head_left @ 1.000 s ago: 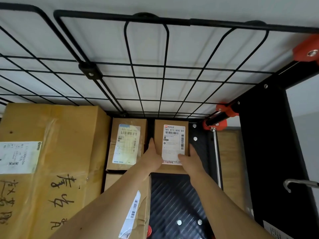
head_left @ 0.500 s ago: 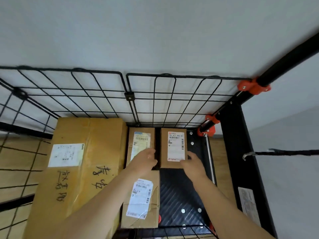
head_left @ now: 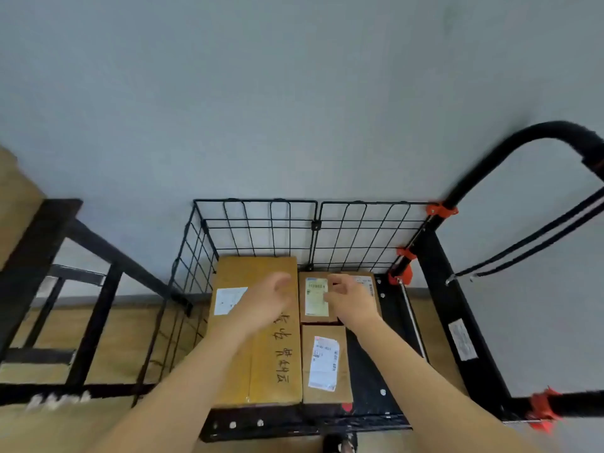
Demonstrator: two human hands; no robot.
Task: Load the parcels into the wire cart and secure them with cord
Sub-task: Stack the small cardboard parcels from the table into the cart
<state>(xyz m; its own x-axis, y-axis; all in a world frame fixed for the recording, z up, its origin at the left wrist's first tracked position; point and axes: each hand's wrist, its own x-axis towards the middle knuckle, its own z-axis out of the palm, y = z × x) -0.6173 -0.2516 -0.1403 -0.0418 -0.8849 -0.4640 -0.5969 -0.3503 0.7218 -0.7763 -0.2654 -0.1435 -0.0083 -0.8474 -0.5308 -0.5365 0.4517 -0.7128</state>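
At the left edge stands a black frame [head_left: 39, 273], blurred. Above it is a brown block [head_left: 14, 204] that the edge cuts off; what it is, I cannot tell.

In the middle of the picture is the wire cart [head_left: 258, 230], with grid walls at its left and back and a black floor [head_left: 394, 308] that shows on its right side. Four parcels lie in it.

The big box [head_left: 261, 361] fills the left side of the cart, from the front up to the back wall, and has a white label and handwritten black characters on top. The left hand [head_left: 269, 300] hangs over its upper part, fingers loose and grasping nothing; it is blurred and covers part of the label.

Just right of the big box lie two small boxes, one behind the other: the rear box [head_left: 315, 300] and the front box [head_left: 325, 364]. Their labels are too blurred to read. The right hand [head_left: 353, 300] hovers over the right edge of the rear box, fingers loosely bent, with nothing in them. It hides most of a fourth box [head_left: 367, 284], of which only the upper right part shows.

At the right rises the black handle [head_left: 549, 130], joined to the cart by orange clips [head_left: 439, 210]; the frame edge cuts it off. The cord [head_left: 529, 239], two black strands ending in metal hooks, hangs right of the cart, outside it, touching no parcel.
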